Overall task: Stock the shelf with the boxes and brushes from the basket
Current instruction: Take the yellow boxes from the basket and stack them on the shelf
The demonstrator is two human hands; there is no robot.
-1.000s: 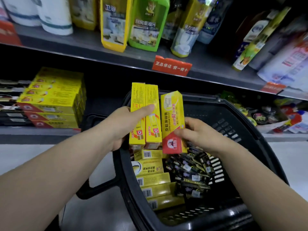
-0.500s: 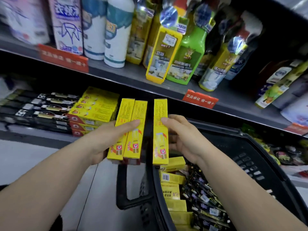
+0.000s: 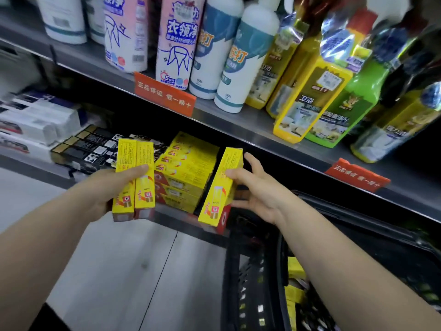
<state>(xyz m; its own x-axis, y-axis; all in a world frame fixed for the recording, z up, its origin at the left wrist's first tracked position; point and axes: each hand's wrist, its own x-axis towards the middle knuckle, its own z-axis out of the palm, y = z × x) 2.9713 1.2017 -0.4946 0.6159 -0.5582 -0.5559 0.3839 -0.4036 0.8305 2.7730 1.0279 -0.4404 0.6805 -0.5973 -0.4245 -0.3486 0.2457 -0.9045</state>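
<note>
Here, box pair (image 3: 134,180) in left hand (image 3: 108,189), single box (image 3: 220,187) in right hand (image 3: 256,197)

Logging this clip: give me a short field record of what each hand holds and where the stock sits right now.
left hand: grips two yellow boxes side by side, upright
right hand: pinches a single yellow box, tilted
shelf stack: yellow boxes piled on the lower shelf, behind the held ones
basket: black, lower right; more yellow boxes inside
upper shelf: cleaner bottles
task state: held boxes not yet on the shelf
</note>
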